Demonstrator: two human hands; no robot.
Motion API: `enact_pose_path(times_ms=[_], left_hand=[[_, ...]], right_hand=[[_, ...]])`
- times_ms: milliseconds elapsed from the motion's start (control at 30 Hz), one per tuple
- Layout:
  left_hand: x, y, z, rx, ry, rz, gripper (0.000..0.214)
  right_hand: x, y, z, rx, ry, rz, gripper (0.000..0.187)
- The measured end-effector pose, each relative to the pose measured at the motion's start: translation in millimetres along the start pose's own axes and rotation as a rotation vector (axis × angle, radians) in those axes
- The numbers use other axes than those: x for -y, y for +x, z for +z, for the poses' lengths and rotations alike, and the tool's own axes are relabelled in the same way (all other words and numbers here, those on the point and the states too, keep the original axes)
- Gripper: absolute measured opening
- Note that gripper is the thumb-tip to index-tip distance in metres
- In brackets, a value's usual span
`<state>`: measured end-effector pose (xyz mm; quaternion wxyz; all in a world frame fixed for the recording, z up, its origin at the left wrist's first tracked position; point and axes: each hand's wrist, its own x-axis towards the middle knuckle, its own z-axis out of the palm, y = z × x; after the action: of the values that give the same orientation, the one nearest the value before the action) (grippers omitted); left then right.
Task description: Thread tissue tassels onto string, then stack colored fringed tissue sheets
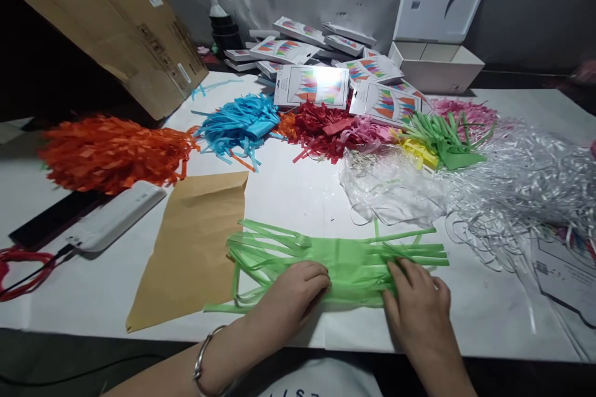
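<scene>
A light green fringed tissue-paper sheet (pixel 344 257) lies flat across the near middle of the white table (pixel 298 192), its cut strips fanning left and right. My left hand (pixel 291 294) rests on its left part with fingers curled, pressing the paper's near edge. On the sheet's right part my right hand (pixel 419 307) presses down, fingers bent and close together. A metal bangle (pixel 205 356) sits on my left wrist.
A tan paper sheet (pixel 195 245) lies left of the green one. Behind are piles of orange (pixel 112 152), blue (pixel 242 124), red (pixel 321 127), green (pixel 442 136) and silver (pixel 526 180) fringe, clear bags (pixel 391 186), printed packs (pixel 311 84), a white box (pixel 435 62), a cardboard carton (pixel 121 18) and a white device (pixel 114 217).
</scene>
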<state>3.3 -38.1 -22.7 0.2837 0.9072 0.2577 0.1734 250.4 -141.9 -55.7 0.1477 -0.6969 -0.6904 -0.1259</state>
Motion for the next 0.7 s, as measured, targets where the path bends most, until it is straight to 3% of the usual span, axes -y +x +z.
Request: enact_pose_path(times_ms=[167, 267, 333, 400, 467, 567, 700], left_hand=[[0.2, -0.4, 0.5, 0.013, 0.028, -0.014, 0.025], [-1.5, 1.5, -0.2, 0.012, 0.043, -0.013, 0.025], [-2.4, 2.6, 0.1, 0.013, 0.052, -0.017, 0.025], [-1.9, 2.7, 0.8, 0.017, 0.057, -0.022, 0.026], [0.6, 1.6, 0.6, 0.026, 0.038, -0.032, 0.026], [6.7, 0.3, -3.6, 0.013, 0.001, -0.101, 0.024], [12.5, 8.6, -15.7, 0.05, 0.089, -0.356, 0.023]], right_hand=[[-46.8, -29.9, -19.4, -0.014, -0.204, 0.205, 0.038], [-35.2, -19.5, -45.5, -0.141, -0.165, 0.278, 0.033], [-10.4, -0.1, -53.9, -0.199, 0.079, 0.084, 0.032], [15.8, 21.5, -50.0, -0.088, 0.317, -0.2, 0.037], [32.8, 38.7, -37.2, 0.025, 0.454, -0.346, 0.033], [35.3, 52.7, -18.0, 0.166, 0.596, -0.326, 0.026], [24.3, 62.3, -9.1, 0.321, 0.627, -0.155, 0.019]])
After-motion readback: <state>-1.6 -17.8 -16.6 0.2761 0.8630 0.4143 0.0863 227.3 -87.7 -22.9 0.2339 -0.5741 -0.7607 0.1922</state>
